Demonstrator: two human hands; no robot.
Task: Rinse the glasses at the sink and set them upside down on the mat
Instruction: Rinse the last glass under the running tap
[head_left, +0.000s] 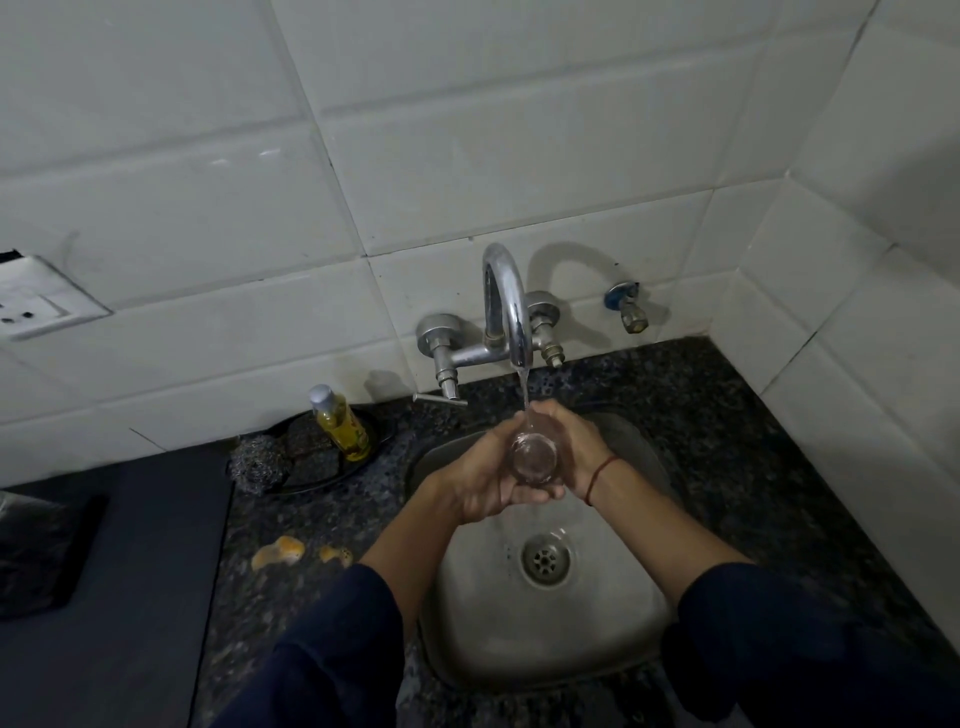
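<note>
While water runs, glass (534, 457) cupped between both hands' fingers (537, 492).

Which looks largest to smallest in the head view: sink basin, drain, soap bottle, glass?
1. sink basin
2. soap bottle
3. glass and drain: they look alike, so unranked; the left hand and right hand hide part of the glass.

Things on the dark stone counter

A yellow soap bottle (340, 426) with a grey cap leans on a black dish (363, 457) near the counter's back edge. Steel scrubbers (257, 460) sit beside it. Two orange scraps (279, 552) lie closer to the front. A white wall socket (31, 306) is up on the left.
</note>
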